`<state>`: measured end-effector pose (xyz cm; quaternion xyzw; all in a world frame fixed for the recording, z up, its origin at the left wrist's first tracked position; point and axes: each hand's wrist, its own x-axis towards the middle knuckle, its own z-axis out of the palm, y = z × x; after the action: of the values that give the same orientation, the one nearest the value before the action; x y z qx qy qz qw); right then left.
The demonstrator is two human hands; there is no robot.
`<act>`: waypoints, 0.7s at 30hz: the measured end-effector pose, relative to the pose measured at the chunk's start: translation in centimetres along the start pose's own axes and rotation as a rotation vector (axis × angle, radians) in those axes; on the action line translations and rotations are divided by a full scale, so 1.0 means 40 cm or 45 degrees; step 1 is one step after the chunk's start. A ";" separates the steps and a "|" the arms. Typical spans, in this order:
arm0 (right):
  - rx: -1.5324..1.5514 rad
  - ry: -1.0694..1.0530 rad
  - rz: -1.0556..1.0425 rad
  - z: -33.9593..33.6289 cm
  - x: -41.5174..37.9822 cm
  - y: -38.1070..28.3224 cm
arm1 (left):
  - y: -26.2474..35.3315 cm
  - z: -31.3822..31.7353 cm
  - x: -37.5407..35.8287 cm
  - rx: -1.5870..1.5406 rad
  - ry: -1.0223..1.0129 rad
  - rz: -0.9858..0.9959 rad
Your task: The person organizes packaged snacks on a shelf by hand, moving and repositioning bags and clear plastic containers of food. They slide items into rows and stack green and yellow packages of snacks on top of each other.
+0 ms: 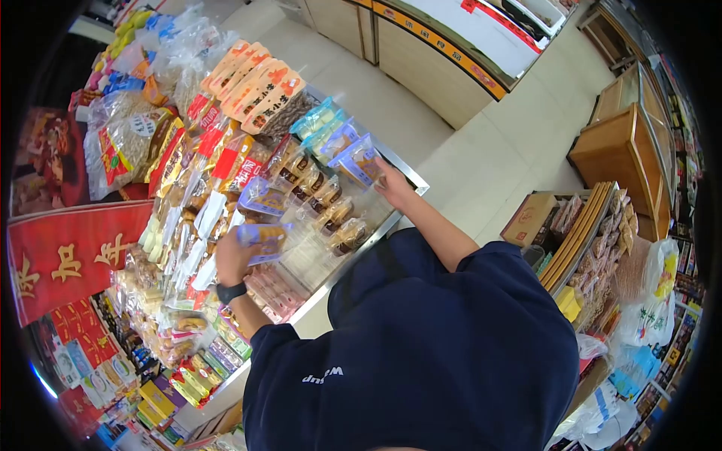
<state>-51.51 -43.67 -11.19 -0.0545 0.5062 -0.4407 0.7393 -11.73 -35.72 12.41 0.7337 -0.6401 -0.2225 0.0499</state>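
Observation:
My left hand (232, 257), with a dark watch on its wrist, is closed on a purple-and-clear snack packet (265, 239) held above the display counter. My right hand (392, 185) grips the edge of another purple packet (356, 161) at the end of a row. Behind that one lies a similar purple packet (340, 138), with light-blue packets (317, 119) beyond it. Another purple packet (259, 197) rests just above my left hand. Between my hands stands a row of brown-and-clear packets (328, 194). A bare patch of the counter (298, 263) shows beside them.
Orange snack bags (256, 86) and heaped bagged goods (135, 135) cover the counter's far side. Pink packets (271, 293) lie near its front edge. A red banner (75, 255) hangs at left. To the right are a goods-filled crate (575, 237) and a wooden cabinet (620, 154).

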 end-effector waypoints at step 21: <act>0.214 0.078 0.111 -0.067 -0.222 0.040 | 0.623 0.345 0.270 0.205 -0.166 0.648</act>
<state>-53.58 -35.44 -7.13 0.0431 0.4917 -0.4505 0.7439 -39.07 -47.58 6.12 0.5349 -0.8214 -0.1980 0.0046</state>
